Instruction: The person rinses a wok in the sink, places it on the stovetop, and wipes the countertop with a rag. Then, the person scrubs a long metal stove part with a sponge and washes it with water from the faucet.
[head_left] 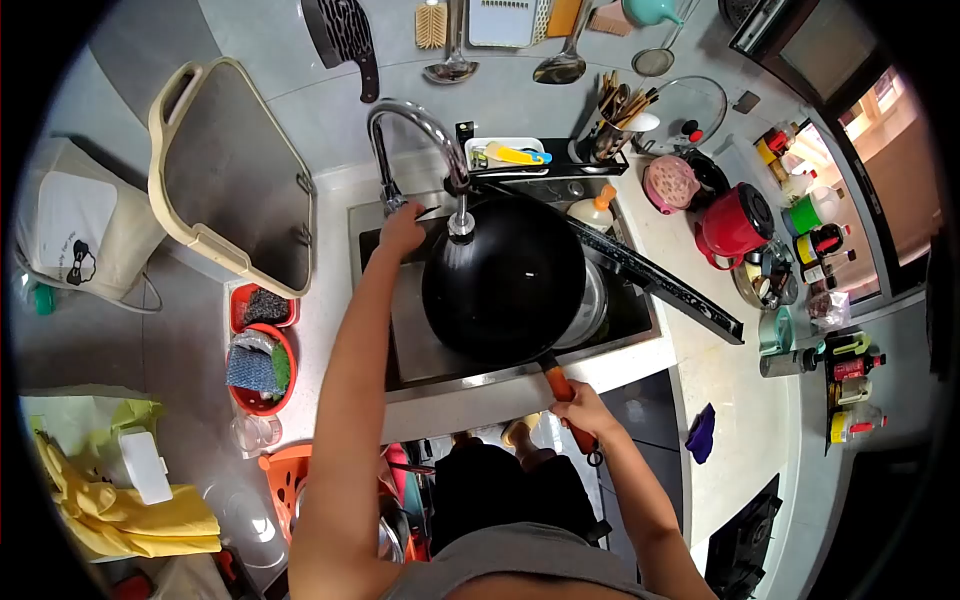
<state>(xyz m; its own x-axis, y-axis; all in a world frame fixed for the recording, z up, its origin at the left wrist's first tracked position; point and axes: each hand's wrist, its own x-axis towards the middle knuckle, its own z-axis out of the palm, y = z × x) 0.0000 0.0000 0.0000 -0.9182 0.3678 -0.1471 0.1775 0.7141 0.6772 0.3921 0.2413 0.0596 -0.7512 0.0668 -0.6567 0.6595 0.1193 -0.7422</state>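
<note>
A black wok [500,290] rests over the sink [420,340], tilted so its inside faces me. My right hand [585,415] is wrapped round the wok's orange-brown handle [558,383] at the sink's front edge. My left hand [403,230] reaches to the base of the chrome faucet [420,115], its fingers closed at the faucet lever [428,211]. The spout [461,225] points down over the wok's left part; whether water is running, I cannot make out. A glass lid [590,305] lies in the sink, partly hidden behind the wok.
A long black rail [660,285] slants over the sink's right side. A large cutting board [235,170] leans at left, near red baskets with cloths [258,362]. A red pot [735,225], bottles and a purple cloth [702,433] stand or lie on the right counter.
</note>
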